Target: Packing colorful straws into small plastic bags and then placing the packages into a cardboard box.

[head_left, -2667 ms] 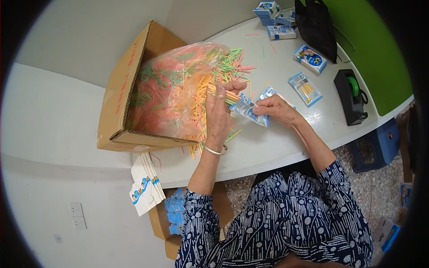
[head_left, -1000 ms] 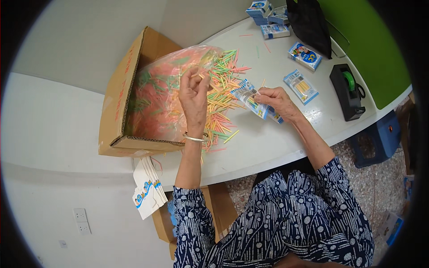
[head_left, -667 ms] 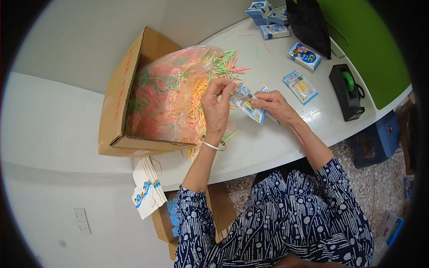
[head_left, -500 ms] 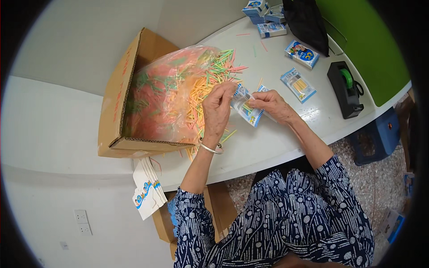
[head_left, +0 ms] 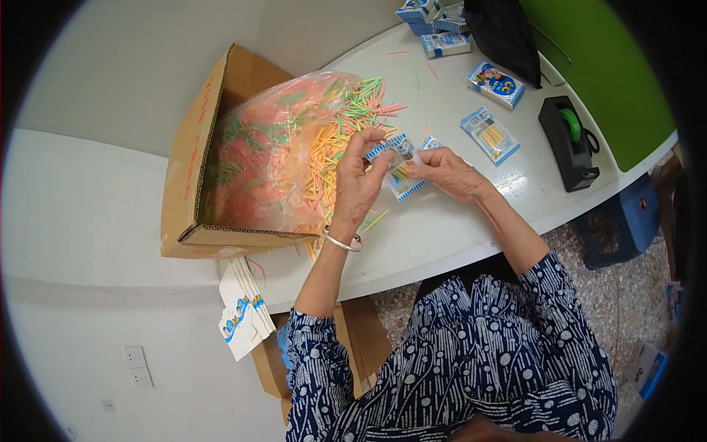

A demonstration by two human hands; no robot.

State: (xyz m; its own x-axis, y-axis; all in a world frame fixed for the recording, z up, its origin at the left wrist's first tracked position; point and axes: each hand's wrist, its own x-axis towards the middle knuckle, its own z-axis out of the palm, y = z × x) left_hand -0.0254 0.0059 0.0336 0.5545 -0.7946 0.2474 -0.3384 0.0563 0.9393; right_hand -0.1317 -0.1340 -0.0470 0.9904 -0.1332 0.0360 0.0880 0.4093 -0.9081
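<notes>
Over the table, a small clear packet (head_left: 402, 188) with blue-striped ends is stretched between my two hands, and thin coloured sticks show through its film. My left hand (head_left: 356, 186) has its thumb and bent forefinger at the packet's upper left end. My right hand (head_left: 455, 177) pinches its right side with the thumb on top. Another blue-striped packet (head_left: 430, 143) lies partly hidden behind them. Just left of my hands spreads a loose pile of pink, green and yellow sticks (head_left: 330, 151). To the right rests a filled packet (head_left: 491, 137) of yellow sticks.
A tipped cardboard box (head_left: 193, 158) holds a clear bag (head_left: 261, 158) of sticks. Right of my hands stand a black tape dispenser (head_left: 567, 151) and a small printed box (head_left: 497, 85). Several more boxes (head_left: 445, 44) and a black bag (head_left: 504, 37) are at the back. Folded cartons (head_left: 247, 317) hang by the near-left edge.
The packet has turned more upright and flatter toward me. My left hand has shifted its fingers along the packet's upper end, the forefinger lifting and bending.
</notes>
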